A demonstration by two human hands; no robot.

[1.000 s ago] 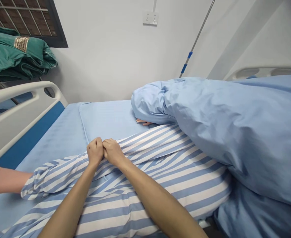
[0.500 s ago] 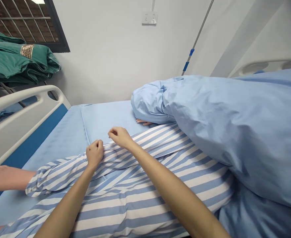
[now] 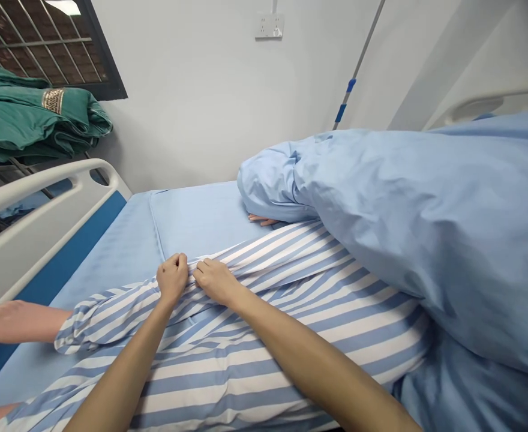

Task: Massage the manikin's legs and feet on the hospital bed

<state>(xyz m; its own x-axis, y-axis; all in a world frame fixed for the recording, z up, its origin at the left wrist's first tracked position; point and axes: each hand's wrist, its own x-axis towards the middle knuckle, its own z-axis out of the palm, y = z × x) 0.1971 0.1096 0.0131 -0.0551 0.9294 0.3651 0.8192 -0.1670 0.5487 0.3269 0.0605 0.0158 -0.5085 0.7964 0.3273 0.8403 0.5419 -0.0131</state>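
Note:
Blue-and-white striped trousers [image 3: 246,360] cover both legs of a figure lying on the bed. My left hand [image 3: 173,277] is closed in a fist on the fabric at about knee height of the far leg. Close beside it, my right hand [image 3: 214,281] has its fingers curled into the same trouser leg. Between the two hands the cloth is bunched. A bare foot [image 3: 16,322] sticks out of the far cuff, at the left. My fingertips are partly hidden in the folds.
A light blue quilt [image 3: 394,222] is piled over the figure's upper body, with fingertips [image 3: 264,221] showing under its edge. The bed's end board [image 3: 79,198] stands at left. Behind it lies folded green cloth [image 3: 43,120]. A pole [image 3: 358,66] leans near the wall.
My right hand has come down from above the trouser leg and closed on the fabric next to my left hand. The left hand keeps its hold.

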